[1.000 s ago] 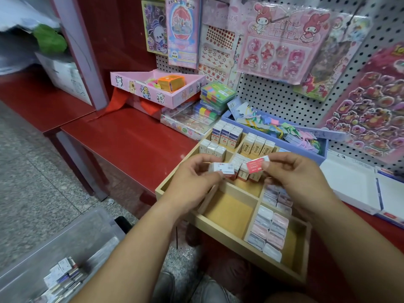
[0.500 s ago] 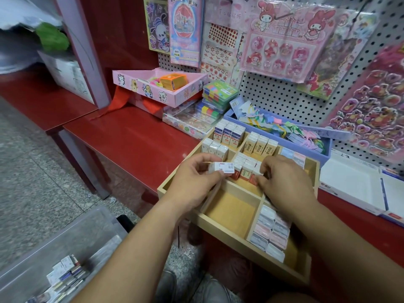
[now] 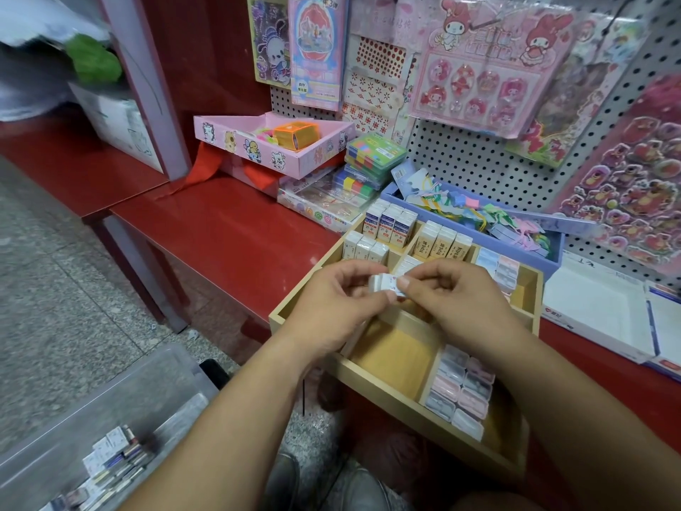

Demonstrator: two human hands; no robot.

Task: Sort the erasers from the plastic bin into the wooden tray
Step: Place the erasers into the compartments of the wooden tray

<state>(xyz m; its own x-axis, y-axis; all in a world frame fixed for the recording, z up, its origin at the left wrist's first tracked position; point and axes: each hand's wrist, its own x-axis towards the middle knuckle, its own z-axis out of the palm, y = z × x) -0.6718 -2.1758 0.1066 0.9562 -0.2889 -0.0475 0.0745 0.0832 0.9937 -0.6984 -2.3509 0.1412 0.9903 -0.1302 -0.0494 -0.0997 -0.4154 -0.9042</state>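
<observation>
My left hand [image 3: 331,307] is curled round a white eraser [image 3: 381,284], and my right hand [image 3: 457,300] pinches its other end between thumb and forefinger. The piece sits between both hands, just above the middle of the wooden tray [image 3: 405,402] and not yet in any compartment. I take this as turning it over to check it before placing. Next I need to read its sleeve, match it to its kind and stand it in the right row without toppling the neighbours. In the tray, the far left compartment holds white-sleeved erasers [image 3: 390,225] on end, and the one beside it holds tan-sleeved erasers [image 3: 442,247]. The far right and near right compartments hold pastel erasers [image 3: 460,392] in pink and blue, and the near middle one shows bare wood. Down on the floor at my left, the plastic bin [image 3: 110,392] has loose erasers [image 3: 110,462] heaped in it, so I judge plenty of sorting remains
</observation>
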